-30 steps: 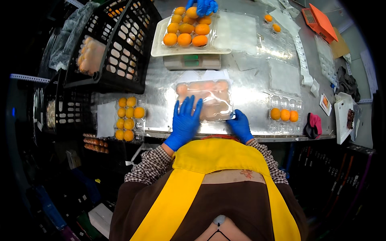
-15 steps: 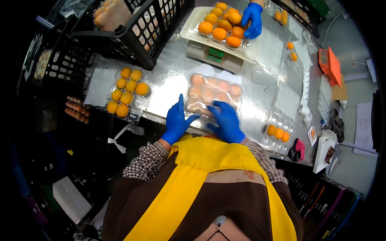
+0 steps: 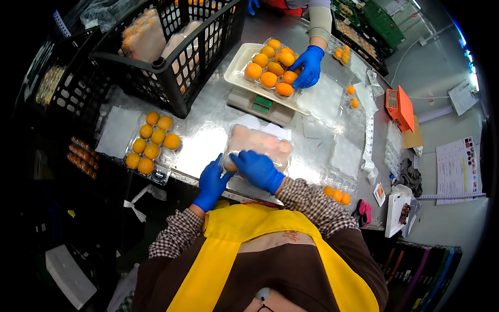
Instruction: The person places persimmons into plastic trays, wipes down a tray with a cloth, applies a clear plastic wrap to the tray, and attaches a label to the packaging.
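Blue-gloved, our left hand (image 3: 212, 182) cups the near-left corner of the clear plastic clamshell (image 3: 258, 147) of pale orange fruit lying at the desk (image 3: 208, 136) front edge, while our right hand (image 3: 258, 169) presses flat on its lid. We judge it light, thin, slippery and easily crushed, best held by its rims. At nine o'clock an open fruit tray (image 3: 149, 143) crowds it, at twelve the scale (image 3: 259, 100); the room at three o'clock looks freer.
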`<state>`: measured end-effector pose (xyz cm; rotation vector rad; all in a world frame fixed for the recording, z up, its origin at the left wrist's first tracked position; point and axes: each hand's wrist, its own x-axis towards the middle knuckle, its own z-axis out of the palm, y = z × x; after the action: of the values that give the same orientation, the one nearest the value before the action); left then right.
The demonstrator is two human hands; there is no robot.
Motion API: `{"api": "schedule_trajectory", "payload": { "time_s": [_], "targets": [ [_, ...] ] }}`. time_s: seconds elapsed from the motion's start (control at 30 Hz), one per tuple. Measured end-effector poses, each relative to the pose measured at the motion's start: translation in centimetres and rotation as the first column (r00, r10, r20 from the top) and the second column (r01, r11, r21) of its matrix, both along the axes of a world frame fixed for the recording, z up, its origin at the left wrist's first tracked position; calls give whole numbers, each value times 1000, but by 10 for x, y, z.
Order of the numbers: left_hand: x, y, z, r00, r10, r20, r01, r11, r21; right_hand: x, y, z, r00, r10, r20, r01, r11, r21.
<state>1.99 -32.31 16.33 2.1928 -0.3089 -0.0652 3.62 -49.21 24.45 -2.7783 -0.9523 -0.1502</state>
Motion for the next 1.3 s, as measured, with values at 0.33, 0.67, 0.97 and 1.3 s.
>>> {"api": "schedule_trajectory", "payload": {
  "time_s": [0.33,0.67,0.97,1.3],
  "targets": [
    [-23,15,23,983,-87,-159,111,982,150,59,-71,78,990,-133,-56,139,983,124],
    [0,24,11,899,-26,-438,-66,979,-194,94,-75,62,922,-352,-162,356,935,-4],
    [35,7,33,553,-277,-786,86,957,-277,50,-100,62,949,-315,-1,314,947,-70],
    [31,-24,42,411,-300,-861,-191,895,-403,54,-113,48,928,-372,10,372,928,-11]
  ]
}}
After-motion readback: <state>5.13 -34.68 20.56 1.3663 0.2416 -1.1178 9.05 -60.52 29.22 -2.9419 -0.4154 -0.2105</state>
